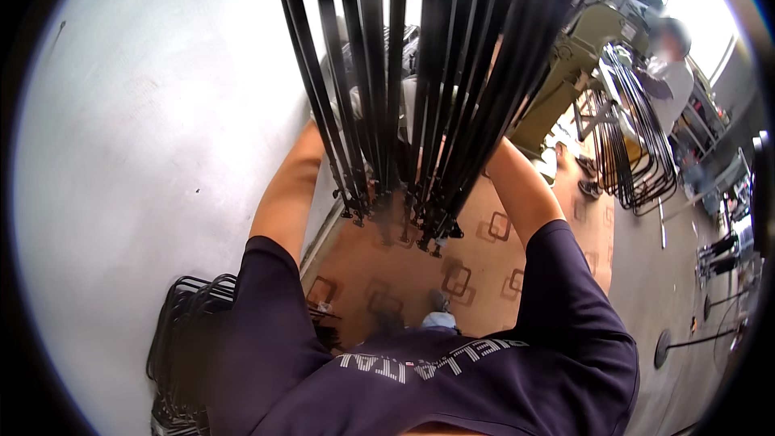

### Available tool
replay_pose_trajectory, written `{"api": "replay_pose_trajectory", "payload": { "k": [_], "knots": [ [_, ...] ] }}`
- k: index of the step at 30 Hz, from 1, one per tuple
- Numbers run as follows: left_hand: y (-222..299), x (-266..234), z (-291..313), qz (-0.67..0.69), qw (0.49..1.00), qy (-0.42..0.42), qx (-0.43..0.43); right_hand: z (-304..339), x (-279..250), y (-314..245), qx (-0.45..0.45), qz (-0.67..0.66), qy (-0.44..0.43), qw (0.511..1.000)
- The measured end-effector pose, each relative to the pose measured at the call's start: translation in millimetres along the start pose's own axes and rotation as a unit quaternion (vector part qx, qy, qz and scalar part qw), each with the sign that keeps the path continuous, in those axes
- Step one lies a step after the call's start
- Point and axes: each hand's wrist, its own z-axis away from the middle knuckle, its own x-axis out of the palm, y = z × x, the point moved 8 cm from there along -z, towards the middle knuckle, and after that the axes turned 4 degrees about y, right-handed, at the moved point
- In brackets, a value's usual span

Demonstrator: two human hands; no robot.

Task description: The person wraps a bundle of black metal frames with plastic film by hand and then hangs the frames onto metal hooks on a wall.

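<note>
A large bundle of long black metal tubes (395, 40) stands up in front of me, running out past the top of the head view. Small brackets or fittings sit on its lower ends, which hang above the mat. My left hand (353, 103), in a pale glove, is closed on the bundle's left part. From the right, my right hand (408, 105) reaches behind the tubes, also in a pale glove and closed on the bundle. The tubes cover most of the fingers of both hands.
A patterned brown mat (492, 274) lies underfoot. Black bent tubes (198, 291) are piled at lower left, beside a pale flat surface (161, 153). A green machine (593, 36) stands at right, near a person (674, 85) by a rack of black tube frames (630, 137).
</note>
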Motion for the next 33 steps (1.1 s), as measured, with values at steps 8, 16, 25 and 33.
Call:
{"api": "replay_pose_trajectory", "payload": {
  "k": [8, 16, 25, 33],
  "knots": [
    [3.0, -1.5, -19.1, -0.084, 0.996, -0.031, -0.013, -8.9, -36.6, 35.5, -0.019, -0.077, 0.054, 0.995],
    [5.4, -11.6, -3.1, -0.166, 0.985, -0.030, -0.028, -15.9, -63.5, 112.3, -0.062, -0.264, 0.099, 0.958],
    [-4.5, -7.7, 16.5, -0.209, 0.976, -0.037, -0.040, -16.0, -81.8, 138.9, -0.014, -0.150, 0.101, 0.983],
    [-11.3, -2.3, 9.3, -0.241, 0.969, -0.042, -0.032, 6.8, -79.5, 142.8, 0.031, -0.171, 0.149, 0.973]
  ]
}}
